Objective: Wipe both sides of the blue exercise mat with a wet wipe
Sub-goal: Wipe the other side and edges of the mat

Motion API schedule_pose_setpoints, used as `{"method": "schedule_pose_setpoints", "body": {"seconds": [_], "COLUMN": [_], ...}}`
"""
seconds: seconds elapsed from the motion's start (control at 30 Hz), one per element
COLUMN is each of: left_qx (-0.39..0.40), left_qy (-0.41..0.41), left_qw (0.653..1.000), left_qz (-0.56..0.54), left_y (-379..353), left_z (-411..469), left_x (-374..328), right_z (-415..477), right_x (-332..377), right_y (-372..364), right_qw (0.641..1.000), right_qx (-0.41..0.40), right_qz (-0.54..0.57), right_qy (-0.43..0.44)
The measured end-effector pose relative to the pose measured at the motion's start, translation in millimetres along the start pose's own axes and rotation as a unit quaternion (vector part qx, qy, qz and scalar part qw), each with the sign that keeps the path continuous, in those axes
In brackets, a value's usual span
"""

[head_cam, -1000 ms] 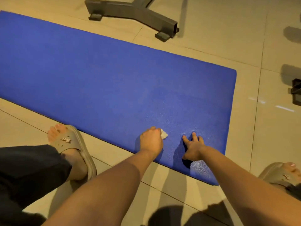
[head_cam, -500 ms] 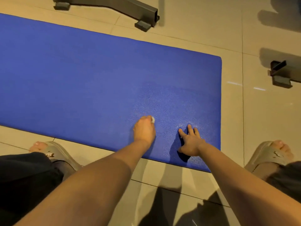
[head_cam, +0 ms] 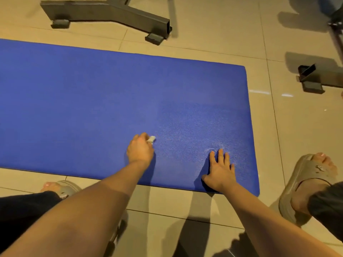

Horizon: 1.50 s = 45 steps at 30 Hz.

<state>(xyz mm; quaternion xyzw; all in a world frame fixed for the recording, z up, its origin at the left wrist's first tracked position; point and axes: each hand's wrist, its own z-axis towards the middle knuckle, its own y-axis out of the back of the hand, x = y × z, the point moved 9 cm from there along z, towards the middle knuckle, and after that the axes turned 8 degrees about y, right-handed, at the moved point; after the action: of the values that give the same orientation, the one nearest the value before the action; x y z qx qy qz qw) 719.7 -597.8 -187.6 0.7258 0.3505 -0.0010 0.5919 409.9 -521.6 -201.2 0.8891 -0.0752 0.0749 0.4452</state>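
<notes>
Left grip (head_cam: 140,151) pinches wipe (head_cam: 152,139) on mat (head_cam: 74,99).

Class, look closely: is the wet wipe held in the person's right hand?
No, the left hand grips the wet wipe, while the right hand lies flat on the blue mat with straight fingers.

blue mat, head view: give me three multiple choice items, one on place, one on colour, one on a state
1. Where is the wet wipe? A in the left hand, on the mat; B on the tiles; C under a sandal
2. What colour is the mat? A green; B blue; C red
3. How is the right hand? A a fist; B flat on the mat; C lifted
Key: 1 A, it pokes from the left hand's grip; 2 B, plainly blue; 3 B, it lies spread on the mat.
</notes>
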Motion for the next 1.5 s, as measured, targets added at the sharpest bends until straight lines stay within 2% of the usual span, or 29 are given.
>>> {"method": "schedule_pose_setpoints", "body": {"seconds": [0.1,0.2,0.27,0.4,0.47,0.53,0.73,0.83,0.93,1.03,1.13,1.27,1.37,1.5], "left_qx": [-0.021,-0.006,0.026,0.114,0.151,0.152,0.033,0.018,0.026,0.05,0.094,0.13,0.091,-0.017], "left_qy": [0.053,0.039,-0.005,-0.15,-0.219,-0.244,-0.087,-0.043,-0.067,-0.15,-0.222,-0.26,-0.198,-0.092], "left_qw": [0.998,0.998,0.998,0.982,0.962,0.955,0.987,0.992,0.993,0.985,0.967,0.95,0.973,0.992], "left_qz": [-0.041,-0.056,-0.051,0.029,0.064,0.073,0.133,0.118,0.09,0.065,0.082,0.113,0.074,0.087], "left_y": [0.7,-22.7,-41.3,-79.2,-85.7,-75.3,-1.4,9.1,-8.5,-39.8,-72.1,-78.5,-37.6,25.6], "left_z": [0.3,-15.0,-28.3,-71.3,-87.2,-84.1,-13.5,-6.0,-34.1,-76.9,-111.3,-118.1,-83.1,-21.2], "left_x": [6.0,-21.1,-52.6,-112.5,-122.9,-116.2,-8.1,9.0,-11.2,-48.7,-84.6,-86.9,-54.2,18.3], "right_z": [1.6,1.9,1.7,2.0,2.5,3.7,6.8,7.3,5.9,4.2,3.6,3.1,3.1,6.9], "right_x": [2.2,-2.0,-4.4,-5.7,-5.8,-5.6,1.7,2.8,2.2,0.2,-2.4,-3.4,-1.4,5.6], "right_y": [0.3,2.5,2.8,4.1,3.3,2.7,-1.0,-0.8,-1.5,-0.1,1.5,4.2,3.5,2.2], "right_qw": [1.0,0.999,0.998,0.997,0.996,0.996,0.994,0.994,0.994,0.994,0.994,0.994,0.994,0.993], "right_qx": [0.019,0.04,0.061,0.081,0.086,0.093,0.105,0.11,0.112,0.109,0.112,0.107,0.112,0.121], "right_qz": [0.008,0.006,0.003,0.005,0.002,-0.001,-0.012,-0.017,-0.015,-0.009,0.006,0.018,0.016,0.007], "right_qy": [-0.007,0.0,0.005,0.007,0.003,-0.003,-0.013,-0.013,-0.01,-0.001,0.005,0.005,0.0,-0.004]}}
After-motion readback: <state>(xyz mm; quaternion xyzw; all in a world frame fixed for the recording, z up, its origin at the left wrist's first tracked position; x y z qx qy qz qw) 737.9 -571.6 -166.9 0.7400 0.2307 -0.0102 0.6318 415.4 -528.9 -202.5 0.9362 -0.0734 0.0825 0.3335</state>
